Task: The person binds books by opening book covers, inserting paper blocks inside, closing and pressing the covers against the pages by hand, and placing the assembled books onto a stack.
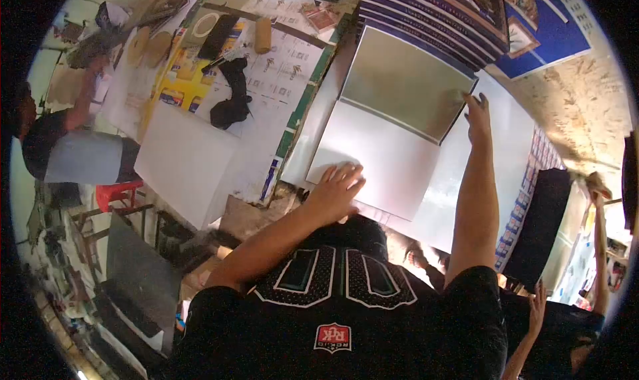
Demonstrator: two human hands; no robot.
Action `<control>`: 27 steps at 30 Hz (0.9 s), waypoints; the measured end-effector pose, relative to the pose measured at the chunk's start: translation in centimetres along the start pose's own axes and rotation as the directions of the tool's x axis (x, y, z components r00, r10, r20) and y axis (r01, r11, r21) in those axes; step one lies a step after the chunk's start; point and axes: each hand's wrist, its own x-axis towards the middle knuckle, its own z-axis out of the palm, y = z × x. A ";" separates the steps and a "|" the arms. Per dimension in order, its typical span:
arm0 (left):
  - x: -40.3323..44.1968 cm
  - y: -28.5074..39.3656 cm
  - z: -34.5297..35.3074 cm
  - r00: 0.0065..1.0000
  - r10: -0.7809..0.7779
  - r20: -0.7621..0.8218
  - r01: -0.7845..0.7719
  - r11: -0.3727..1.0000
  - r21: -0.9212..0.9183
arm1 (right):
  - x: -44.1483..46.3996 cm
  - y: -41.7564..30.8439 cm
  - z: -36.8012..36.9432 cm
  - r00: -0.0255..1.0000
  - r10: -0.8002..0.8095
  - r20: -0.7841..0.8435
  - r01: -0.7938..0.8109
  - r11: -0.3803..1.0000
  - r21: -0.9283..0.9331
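Observation:
An open book-like cover lies on the white work surface (499, 124), with a grey-green panel (403, 80) at the far side and a white panel (379, 157) nearer my body. My left hand (339, 187) rests on the near left part of the white panel, fingers spread. At the right edge of the grey-green panel, my right hand (476, 114) touches the border with its fingers apart. Neither hand holds anything.
Stacked dark-blue covers (439, 20) stand beyond the panel. Leftward are white sheets (186, 157), a black cloth (233, 94) and a brown roll (263, 35). A person (73, 140) sits far left; another person's hand (537, 307) is lower right, near black material (542, 220).

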 end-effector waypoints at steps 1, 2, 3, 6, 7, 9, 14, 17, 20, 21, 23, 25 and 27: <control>0.3 -0.3 -0.4 0.999 -0.003 -0.034 0.004 0.999 0.035 | -0.3 -0.6 0.2 1.000 0.012 0.004 -0.012 1.000 0.008; 0.2 -0.9 -0.4 0.997 0.016 -0.073 -0.016 1.000 0.008 | -0.6 -1.4 0.3 1.000 0.014 0.019 -0.015 0.999 0.042; 0.0 -1.4 -0.5 0.997 0.023 -0.070 -0.022 1.000 0.017 | -0.5 -1.7 0.3 1.000 0.009 0.025 -0.011 0.997 0.080; 0.2 -2.3 0.0 0.999 0.020 -0.039 -0.017 0.997 0.080 | -0.7 -1.5 0.4 0.981 -0.034 0.192 0.011 0.992 0.123; 0.4 -2.3 0.1 0.998 0.028 -0.050 -0.024 0.997 0.076 | -0.1 -0.8 0.6 0.971 -0.042 0.234 0.022 0.996 0.088; 0.2 -2.6 -0.1 0.998 0.044 -0.048 -0.038 0.993 0.108 | 0.6 0.4 1.1 0.977 -0.114 0.181 0.082 0.981 0.173; -0.6 -5.5 0.9 0.993 0.080 -0.090 -0.056 0.969 0.240 | -11.0 -1.6 -1.7 0.945 -0.295 -0.143 0.304 0.952 0.043; 0.5 -8.0 -1.6 0.968 0.221 -0.117 -0.185 0.948 0.260 | -18.6 1.1 -4.0 0.896 -0.173 -0.409 0.211 0.976 0.049; 1.8 -8.1 -3.8 0.962 0.271 -0.011 -0.267 0.953 0.143 | -22.7 2.7 -7.1 0.923 0.028 -0.385 0.073 0.967 0.245; 2.1 -7.8 -4.0 0.963 0.270 -0.014 -0.266 0.954 0.140 | -23.4 2.7 -8.2 0.952 0.108 -0.286 -0.011 0.947 0.320; 2.4 -7.3 -4.2 0.967 0.240 0.086 -0.253 0.939 0.234 | -22.6 3.2 -12.2 0.998 -0.026 -0.048 0.049 0.825 0.563; 3.1 -7.2 -4.2 0.966 0.219 0.141 -0.249 0.936 0.249 | -20.1 1.6 -15.6 0.984 -0.101 0.148 -0.009 0.796 0.605; 4.0 -5.9 -5.2 0.959 0.141 0.246 -0.187 0.967 0.172 | -16.6 -1.7 -17.3 0.906 -0.119 0.406 -0.090 0.884 0.459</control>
